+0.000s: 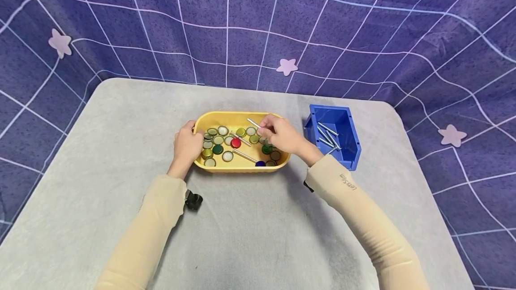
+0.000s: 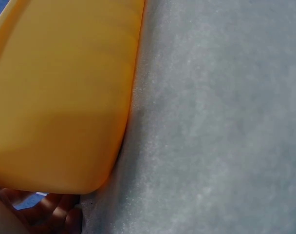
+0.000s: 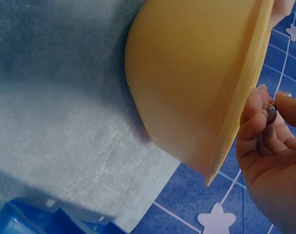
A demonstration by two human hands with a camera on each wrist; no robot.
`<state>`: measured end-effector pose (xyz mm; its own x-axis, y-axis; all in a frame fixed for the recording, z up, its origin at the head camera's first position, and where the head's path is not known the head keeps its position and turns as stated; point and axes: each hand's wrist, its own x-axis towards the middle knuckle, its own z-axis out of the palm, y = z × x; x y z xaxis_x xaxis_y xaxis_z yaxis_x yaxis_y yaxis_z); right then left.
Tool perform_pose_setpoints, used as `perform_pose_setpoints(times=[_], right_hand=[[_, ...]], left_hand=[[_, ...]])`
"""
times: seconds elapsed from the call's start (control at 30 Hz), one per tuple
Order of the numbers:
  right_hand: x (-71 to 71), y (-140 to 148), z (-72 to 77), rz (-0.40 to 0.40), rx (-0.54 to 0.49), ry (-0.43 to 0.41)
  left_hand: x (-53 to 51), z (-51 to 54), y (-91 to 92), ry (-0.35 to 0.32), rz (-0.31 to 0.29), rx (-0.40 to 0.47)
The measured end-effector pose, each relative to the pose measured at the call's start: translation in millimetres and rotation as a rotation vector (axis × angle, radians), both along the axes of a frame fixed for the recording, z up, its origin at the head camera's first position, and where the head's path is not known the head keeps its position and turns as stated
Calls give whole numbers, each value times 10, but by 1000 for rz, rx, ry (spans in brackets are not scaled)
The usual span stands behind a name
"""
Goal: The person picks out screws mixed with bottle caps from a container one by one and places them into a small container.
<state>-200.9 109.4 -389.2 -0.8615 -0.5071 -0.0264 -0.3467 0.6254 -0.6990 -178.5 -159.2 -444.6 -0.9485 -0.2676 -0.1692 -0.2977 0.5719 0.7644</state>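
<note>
A yellow tub [image 1: 242,168] stands on the table, holding several bottle caps, such as a red bottle cap [image 1: 235,142], and metal bolts, one of them a long bolt [image 1: 245,155]. At its left end my left hand [image 1: 188,144] grips the rim, the thumb at the edge and the fingers outside. In the left wrist view those fingers [image 2: 55,214] are partly hidden behind the tub. Over the tub's right part, my right hand [image 1: 282,134] pinches a metal bolt [image 1: 253,123] between thumb and fingers. The round head of that bolt [image 3: 269,113] shows in the right wrist view.
To the right of the tub, a blue bin [image 1: 354,147] holds several more metal bolts [image 1: 331,138]. A grey cloth covers the table [image 1: 242,227]. Behind it hangs a purple curtain [image 1: 250,21] with white lines and stars.
</note>
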Motion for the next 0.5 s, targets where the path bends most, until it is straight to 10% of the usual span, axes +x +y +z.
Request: perform_pose_setpoints(times=[0.5], right_hand=[[-9, 234, 138, -94, -73, -46]], left_hand=[[-6, -6, 1, 8, -2, -2]])
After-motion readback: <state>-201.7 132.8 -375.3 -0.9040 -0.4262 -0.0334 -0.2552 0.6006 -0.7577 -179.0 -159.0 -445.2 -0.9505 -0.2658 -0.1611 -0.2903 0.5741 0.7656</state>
